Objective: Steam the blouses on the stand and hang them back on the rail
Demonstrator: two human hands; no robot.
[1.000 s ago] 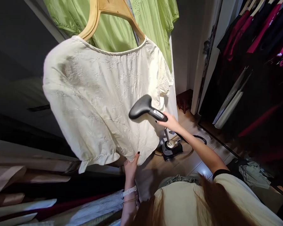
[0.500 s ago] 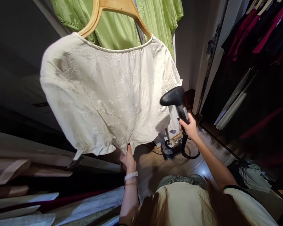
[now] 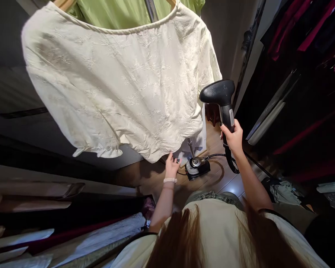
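Note:
A cream embroidered blouse [image 3: 134, 85] with ruffled cuffs hangs in front of me on a wooden hanger [image 3: 64, 4]. My right hand [image 3: 233, 137] is wrapped round the handle of a black garment steamer head [image 3: 219, 93], which is raised beside the blouse's right sleeve. Its hose [image 3: 229, 158] drops from below my grip. My left hand [image 3: 172, 165] is just under the blouse's bottom hem, fingers apart and holding nothing. Whether a fingertip touches the hem I cannot tell.
Behind the blouse hangs a green garment [image 3: 114, 15]. The steamer base [image 3: 197, 169] with its pole stands on the tiled floor below. Dark and magenta clothes [image 3: 293, 33] hang at the right; folded-looking pale garments [image 3: 30, 204] line the lower left.
My left hand has let go of the hem and moved right, its fingers opening. The steamer head has risen and shifted slightly right. The blouse appears closer and higher in view.

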